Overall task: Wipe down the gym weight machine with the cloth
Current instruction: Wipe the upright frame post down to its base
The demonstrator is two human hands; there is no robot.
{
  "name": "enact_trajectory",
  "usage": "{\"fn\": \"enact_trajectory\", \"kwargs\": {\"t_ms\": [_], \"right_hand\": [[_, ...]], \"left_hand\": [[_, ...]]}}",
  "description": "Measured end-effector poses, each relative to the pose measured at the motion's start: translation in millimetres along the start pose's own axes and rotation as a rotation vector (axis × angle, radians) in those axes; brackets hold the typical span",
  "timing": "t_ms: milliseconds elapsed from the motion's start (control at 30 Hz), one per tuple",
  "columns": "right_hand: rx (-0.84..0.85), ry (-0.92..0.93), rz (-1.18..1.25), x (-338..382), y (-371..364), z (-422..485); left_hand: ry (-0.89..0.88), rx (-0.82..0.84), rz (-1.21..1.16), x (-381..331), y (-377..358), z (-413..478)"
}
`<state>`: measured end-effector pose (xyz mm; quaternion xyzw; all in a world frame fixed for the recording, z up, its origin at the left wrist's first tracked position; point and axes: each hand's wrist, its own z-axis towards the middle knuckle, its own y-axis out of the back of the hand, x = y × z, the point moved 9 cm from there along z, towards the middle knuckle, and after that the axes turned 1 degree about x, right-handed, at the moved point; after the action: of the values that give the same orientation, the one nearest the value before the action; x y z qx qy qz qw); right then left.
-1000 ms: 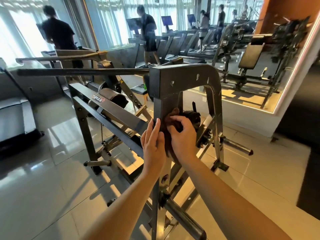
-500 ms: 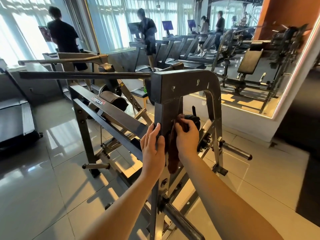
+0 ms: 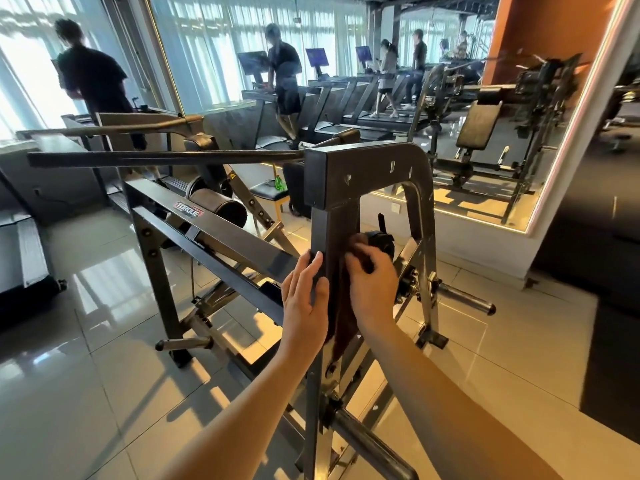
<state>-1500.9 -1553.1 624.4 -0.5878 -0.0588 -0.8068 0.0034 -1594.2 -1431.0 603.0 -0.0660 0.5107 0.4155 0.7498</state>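
Brown cloth (image 3: 342,323) being pressed against the weight machine (image 3: 360,174) upright post.
Right hand (image 3: 374,289) is gripping the cloth, fingers curled, on the post's right side; left hand (image 3: 304,299) is lying flat, fingers straight, on its left edge.

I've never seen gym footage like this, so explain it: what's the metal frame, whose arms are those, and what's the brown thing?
The camera sits on a person's head, looking forward and down, so both bare arms are the wearer's own. The dark metal frame is a weight machine on a tiled floor. The left hand rests flat against its upright post, fingers straight. The right hand grips a brown cloth against that post, one end hanging below. Behind, people use treadmills.
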Motion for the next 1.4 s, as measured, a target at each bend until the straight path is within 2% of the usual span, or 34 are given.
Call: {"fn": "enact_trajectory", "kwargs": {"t_ms": [100,267,467,533,667,867,967,1033,1233,1400], "right_hand": [[-0.022,0.145,-0.115,11.0,-2.3,-22.5],[-0.117,0.027,0.005,10.6,5.5,15.2],[-0.017,0.081,-0.143,4.9,-0.9,-21.4],[-0.058,0.116,-0.177,11.7,2.2,-15.5],[-0.127,0.027,-0.100,14.5,6.4,5.4],[-0.089,0.134,-0.196,16.1,1.0,-21.6],[-0.147,0.169,-0.163,36.3,2.6,-6.6],[-0.165,0.153,-0.122,38.1,1.3,-4.6],[-0.057,0.005,-0.065,6.9,2.0,-20.7],[-0.105,0.176,-0.077,48.3,-3.4,2.9]], "left_hand": [[-0.001,0.009,-0.016,-0.1,0.8,1.3],[-0.037,0.075,0.049,4.0,3.5,4.3],[-0.010,0.064,0.036,2.3,-0.1,1.8],[-0.013,0.069,0.057,3.4,0.6,2.6],[-0.024,0.081,0.064,5.3,2.4,4.5],[0.016,0.085,0.014,2.7,1.7,3.3],[0.006,0.091,0.035,1.7,2.8,3.7],[0.006,0.092,0.048,3.3,3.5,4.6],[-0.003,0.110,0.047,1.6,3.5,3.3],[-0.027,0.097,0.082,-14.6,9.7,16.6]]}}
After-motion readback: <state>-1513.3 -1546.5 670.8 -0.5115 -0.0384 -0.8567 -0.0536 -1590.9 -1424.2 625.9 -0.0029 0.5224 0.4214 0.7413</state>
